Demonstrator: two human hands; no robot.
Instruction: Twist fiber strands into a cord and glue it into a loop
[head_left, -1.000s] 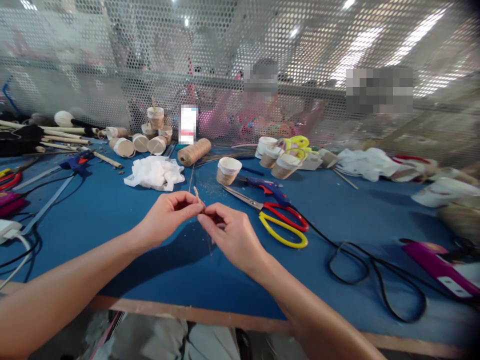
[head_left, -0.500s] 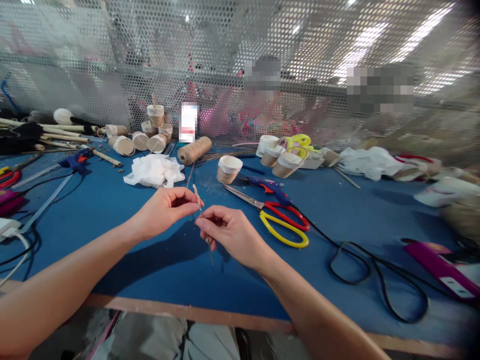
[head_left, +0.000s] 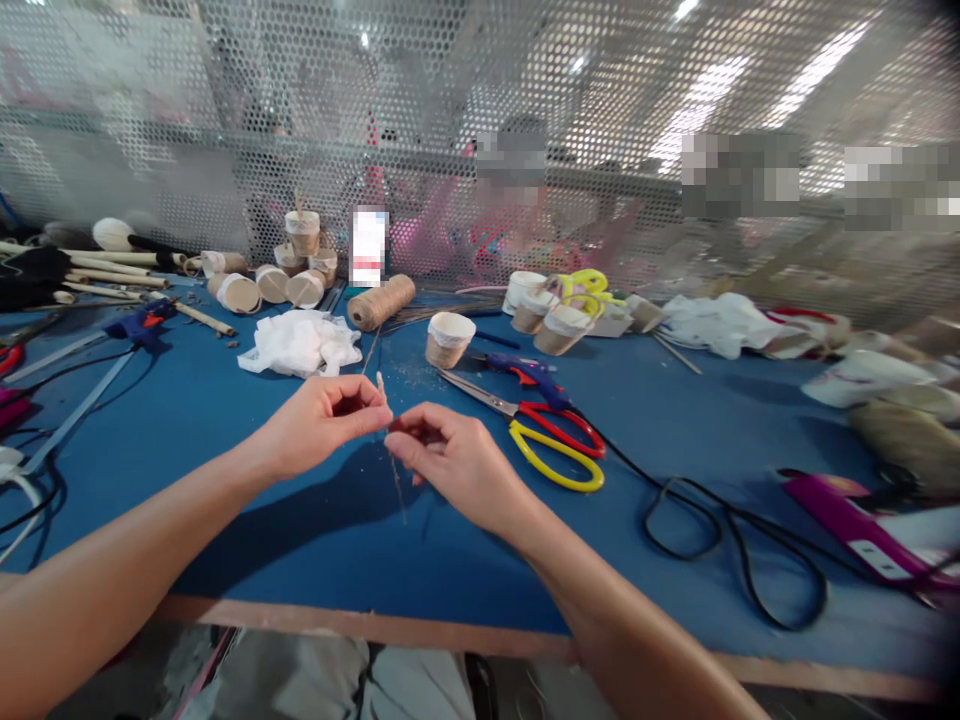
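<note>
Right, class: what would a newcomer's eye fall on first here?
Probably the large scissors with red and yellow handle loops, lying right of centre on the blue tabletop. Next, front and centre, the bare left hand and right hand, close together at a thin, pale-tipped strand. Then perhaps the glowing white upright rectangle before the grey perforated screen.

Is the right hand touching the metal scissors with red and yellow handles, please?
Apart; the head view shows blue tabletop between right hand and scissors.

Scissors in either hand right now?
No, the scissors lie on the blue table, to the right of both hands.
</note>
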